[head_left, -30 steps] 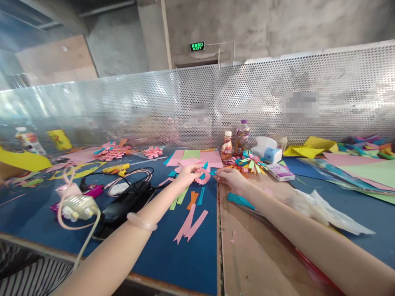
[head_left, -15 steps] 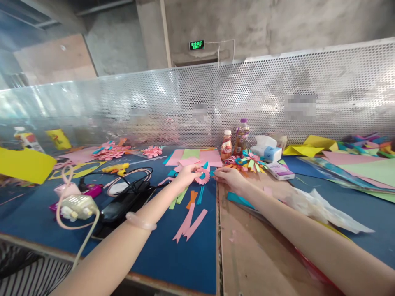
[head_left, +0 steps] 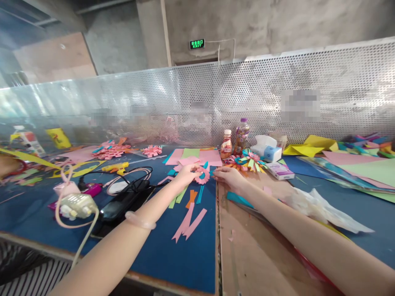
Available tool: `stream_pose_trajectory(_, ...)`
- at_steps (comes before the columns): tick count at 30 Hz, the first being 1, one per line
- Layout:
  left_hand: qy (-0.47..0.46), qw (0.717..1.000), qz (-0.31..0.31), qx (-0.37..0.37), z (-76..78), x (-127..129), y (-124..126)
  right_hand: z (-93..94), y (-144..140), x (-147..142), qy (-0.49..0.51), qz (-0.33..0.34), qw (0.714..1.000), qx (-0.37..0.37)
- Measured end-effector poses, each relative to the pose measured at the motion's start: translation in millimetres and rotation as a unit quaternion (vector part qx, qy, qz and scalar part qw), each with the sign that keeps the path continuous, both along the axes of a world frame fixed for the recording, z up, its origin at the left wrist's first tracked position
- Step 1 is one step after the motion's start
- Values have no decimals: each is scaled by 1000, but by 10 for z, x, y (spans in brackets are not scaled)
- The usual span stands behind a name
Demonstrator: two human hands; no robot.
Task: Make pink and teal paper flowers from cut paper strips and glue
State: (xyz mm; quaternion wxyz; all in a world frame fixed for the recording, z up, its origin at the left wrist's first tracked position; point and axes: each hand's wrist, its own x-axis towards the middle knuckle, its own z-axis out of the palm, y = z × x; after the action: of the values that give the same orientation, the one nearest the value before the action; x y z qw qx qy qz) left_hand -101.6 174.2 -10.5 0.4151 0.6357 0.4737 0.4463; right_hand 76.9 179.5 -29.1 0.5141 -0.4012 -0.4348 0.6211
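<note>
Both hands meet on a small pink paper flower (head_left: 203, 176) mid-tabletop, toward the far edge: left hand (head_left: 186, 174) pinches its rim, right hand (head_left: 227, 177) closes fingertips on the other side. Probably best to press lightly so the loops don't crush. Loose paper strips (head_left: 188, 218) lie just nearer.

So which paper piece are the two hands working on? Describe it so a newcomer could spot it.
Start at the two drink bottles by the perforated metal screen and come toward the camera and left. Between the left hand and right hand sits a small pink paper rosette with a teal centre, smaller than the multicoloured flower beside the bottles.
</note>
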Motion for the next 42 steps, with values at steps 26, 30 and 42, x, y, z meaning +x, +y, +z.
stream_pose_trajectory(26,0,1000,2,5,-26,-13,30,-27,37,15,-10,6,1000,8)
stream_pose_trajectory(30,-3,1000,-3,6,-19,-12,26,-50,61,29,-13,10,1000,10)
stream_pose_trajectory(42,2,1000,4,5,-18,-21,28,-94,81,23,-8,17,1000,12)
